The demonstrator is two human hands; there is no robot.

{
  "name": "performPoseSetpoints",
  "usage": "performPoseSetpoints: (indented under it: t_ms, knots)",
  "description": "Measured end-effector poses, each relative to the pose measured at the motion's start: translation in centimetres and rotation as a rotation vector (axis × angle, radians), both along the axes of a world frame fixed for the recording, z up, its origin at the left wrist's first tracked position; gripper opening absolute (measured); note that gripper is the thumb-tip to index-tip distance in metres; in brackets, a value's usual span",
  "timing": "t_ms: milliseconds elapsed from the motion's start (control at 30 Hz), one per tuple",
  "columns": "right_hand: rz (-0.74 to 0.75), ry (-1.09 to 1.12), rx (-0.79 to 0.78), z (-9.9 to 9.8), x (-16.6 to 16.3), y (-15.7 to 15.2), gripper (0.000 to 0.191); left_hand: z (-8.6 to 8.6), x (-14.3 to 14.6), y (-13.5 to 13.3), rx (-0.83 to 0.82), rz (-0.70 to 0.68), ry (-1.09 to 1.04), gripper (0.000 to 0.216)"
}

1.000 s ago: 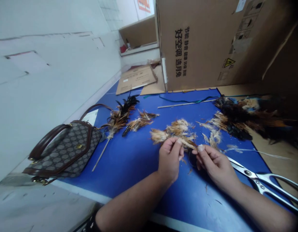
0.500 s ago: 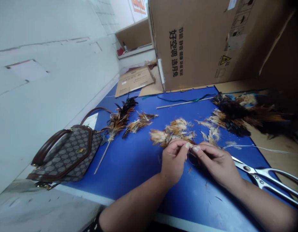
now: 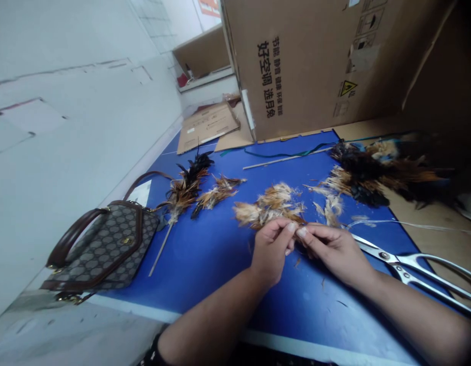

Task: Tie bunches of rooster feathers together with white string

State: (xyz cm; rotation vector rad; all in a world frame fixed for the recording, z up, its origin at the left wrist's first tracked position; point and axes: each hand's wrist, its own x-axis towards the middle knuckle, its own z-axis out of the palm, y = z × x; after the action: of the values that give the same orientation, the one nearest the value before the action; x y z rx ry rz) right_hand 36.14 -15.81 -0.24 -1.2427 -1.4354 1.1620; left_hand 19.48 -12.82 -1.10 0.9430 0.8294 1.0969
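My left hand [image 3: 271, 248] and my right hand [image 3: 332, 249] meet over the blue tabletop [image 3: 212, 264], thumb tips nearly touching. Both are closed in a pinch on feathers, mostly hidden by the fingers; brown bits show between them. Just beyond the left hand lies a loose pile of tan and brown feathers [image 3: 275, 198]. Pale fluffy feathers [image 3: 332, 207] are scattered past the right hand. Beside my right wrist rest large metal scissors [image 3: 391, 258]. To the left are a small feather bunch [image 3: 219, 192] and a feather duster [image 3: 187, 188] with a thin bare stick.
A patterned handbag [image 3: 101, 244] stands at the left table edge by the wall. A heap of dark and brown feathers [image 3: 373, 173] lies at right. Behind are a thin stick [image 3: 285, 160], a green ribbon [image 3: 273, 153], flat cardboard [image 3: 208, 127] and a big carton [image 3: 307, 66].
The two hands have drawn slightly closer, thumbs nearer each other, and the piece between them is more covered. The view has shifted a little; the other things lie as before.
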Motion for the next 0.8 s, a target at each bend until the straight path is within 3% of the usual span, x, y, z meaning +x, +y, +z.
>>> performPoseSetpoints:
  t_ms: [100,267,333,467,800]
  knots:
    - [0.004,0.081,-0.085,-0.7,0.1,0.0,0.045,0.2,-0.1,0.1,0.05,0.037,0.085,0.032]
    - [0.023,0.196,-0.075,-0.4,-0.2,0.0,0.038,0.5,-0.2,0.2,0.142,0.127,0.228,0.031]
    - [0.001,0.249,-0.07,-0.1,-0.4,-0.1,0.045,0.6,-0.2,0.2,0.155,0.138,0.235,0.031]
    - [0.053,0.332,-0.057,0.5,-0.7,-0.4,0.063,1.0,0.1,-0.1,0.132,0.022,0.182,0.032]
    - [0.11,0.372,-0.143,0.8,-0.8,-0.5,0.076,0.3,0.1,-0.2,0.062,-0.114,0.016,0.027]
